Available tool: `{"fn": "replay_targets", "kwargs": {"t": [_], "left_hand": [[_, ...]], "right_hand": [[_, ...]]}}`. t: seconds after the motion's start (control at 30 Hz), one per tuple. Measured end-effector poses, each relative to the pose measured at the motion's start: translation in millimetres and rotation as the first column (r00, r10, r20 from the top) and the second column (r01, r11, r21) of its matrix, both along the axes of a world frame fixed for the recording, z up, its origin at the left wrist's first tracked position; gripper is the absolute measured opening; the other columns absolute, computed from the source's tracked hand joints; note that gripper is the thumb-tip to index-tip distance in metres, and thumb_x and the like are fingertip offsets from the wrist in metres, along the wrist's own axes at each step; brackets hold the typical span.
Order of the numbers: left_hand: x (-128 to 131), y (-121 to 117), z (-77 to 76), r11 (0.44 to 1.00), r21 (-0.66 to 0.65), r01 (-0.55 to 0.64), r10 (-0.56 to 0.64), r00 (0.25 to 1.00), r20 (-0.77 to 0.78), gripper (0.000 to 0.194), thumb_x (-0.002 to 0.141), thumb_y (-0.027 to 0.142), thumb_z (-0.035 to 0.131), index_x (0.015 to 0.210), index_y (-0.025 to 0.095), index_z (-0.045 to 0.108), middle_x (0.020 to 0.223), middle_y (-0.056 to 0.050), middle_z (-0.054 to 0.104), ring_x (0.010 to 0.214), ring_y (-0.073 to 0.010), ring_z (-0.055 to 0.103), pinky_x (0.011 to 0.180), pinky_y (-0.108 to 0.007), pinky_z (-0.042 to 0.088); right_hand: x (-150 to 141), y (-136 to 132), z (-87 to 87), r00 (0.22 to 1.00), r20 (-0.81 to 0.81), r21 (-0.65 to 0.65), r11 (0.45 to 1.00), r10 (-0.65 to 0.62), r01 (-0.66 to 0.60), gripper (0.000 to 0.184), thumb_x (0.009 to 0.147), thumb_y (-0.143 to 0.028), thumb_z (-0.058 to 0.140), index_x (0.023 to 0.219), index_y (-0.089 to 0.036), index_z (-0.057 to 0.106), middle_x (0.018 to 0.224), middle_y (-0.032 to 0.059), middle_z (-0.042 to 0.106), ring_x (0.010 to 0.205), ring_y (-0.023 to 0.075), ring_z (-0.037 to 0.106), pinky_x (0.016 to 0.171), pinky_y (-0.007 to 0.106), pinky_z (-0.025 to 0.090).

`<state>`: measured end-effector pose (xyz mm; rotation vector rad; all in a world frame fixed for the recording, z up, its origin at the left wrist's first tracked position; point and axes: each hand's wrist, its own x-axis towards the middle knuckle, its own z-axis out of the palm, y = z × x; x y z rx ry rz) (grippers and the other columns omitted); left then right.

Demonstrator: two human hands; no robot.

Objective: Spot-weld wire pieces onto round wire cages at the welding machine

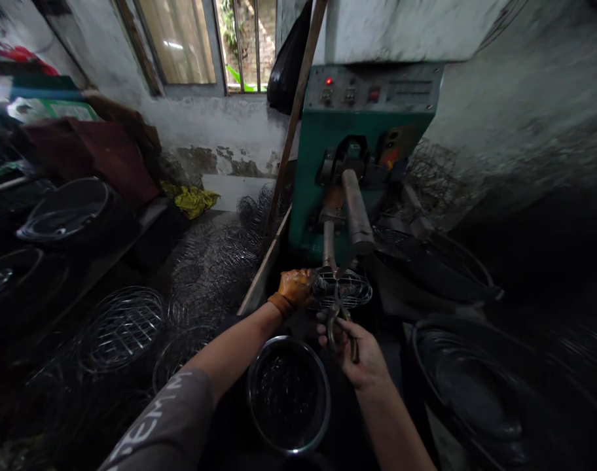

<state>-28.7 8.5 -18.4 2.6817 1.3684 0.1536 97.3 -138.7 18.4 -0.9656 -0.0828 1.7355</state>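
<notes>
My left hand (295, 286), in an orange-brown glove, is closed at the left edge of a small round wire rack (360, 291). Its fingertips are partly hidden there. Pliers (334, 324) are gripped in my right hand (360, 353), with their jaws pointing up at the rack, just under the electrode tips of a green spot welder (308, 150). Whether the jaws hold a small piece is too small to tell. Below and between my forearms stands a metal bowl (323, 432) with many small dark wire pieces in it.
Round wire grids (124, 327) and a heap of bent wire (215, 255) lie on the left. Dark basins (416, 347) stand on the right. A wooden pole (291, 124) leans beside the welder, and a yellow cloth (193, 198) lies near the wall.
</notes>
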Motion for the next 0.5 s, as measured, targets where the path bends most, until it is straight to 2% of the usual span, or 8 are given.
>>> {"fn": "replay_targets", "kwargs": {"t": [0.13,0.23,0.4,0.5], "left_hand": [[1,4,-5.4,1.000,0.008,-0.010,0.010,1.000,0.027,0.059,0.090,0.061,0.063,0.126,0.015,0.060,0.116,-0.017,0.070,0.103,-0.0372,0.070,0.080,-0.047,0.054],[0,5,-5.6,1.000,0.000,-0.004,0.004,1.000,0.004,0.062,0.086,0.058,0.070,0.129,0.015,0.060,0.118,-0.017,0.070,0.104,-0.0372,0.070,0.081,-0.047,0.055],[3,3,0.0,1.000,0.022,-0.010,0.009,1.000,0.026,0.066,0.092,0.062,0.063,0.139,0.017,0.058,0.122,-0.016,0.071,0.107,-0.0367,0.070,0.085,-0.047,0.056],[-1,1,-3.7,1.000,0.019,-0.010,0.009,0.998,0.065,0.085,0.085,0.058,0.072,0.154,0.017,0.045,0.127,-0.016,0.070,0.109,-0.0364,0.070,0.089,-0.047,0.057]], "right_hand": [[0,2,1.0,0.999,-0.026,-0.013,1.000,-0.020,0.019,0.016,0.078,-0.011,0.063,0.084,-0.015,0.077,0.081,0.0092,0.079,0.069,0.0205,0.072,0.061,0.029,0.061],[2,0,-3.4,1.000,-0.005,0.025,1.000,0.014,-0.013,0.017,0.074,-0.012,0.066,0.086,-0.016,0.077,0.082,0.0087,0.079,0.069,0.0201,0.072,0.061,0.028,0.060],[-5,3,0.2,0.998,0.052,0.042,0.998,-0.041,0.039,0.035,0.072,-0.011,0.063,0.103,-0.019,0.078,0.083,0.0062,0.081,0.070,0.0228,0.075,0.061,0.033,0.063],[-10,4,7.3,0.992,0.116,-0.040,0.998,-0.048,0.053,0.031,0.068,-0.010,0.062,0.094,-0.017,0.077,0.079,0.0078,0.080,0.074,0.0272,0.078,0.067,0.039,0.066]]}}
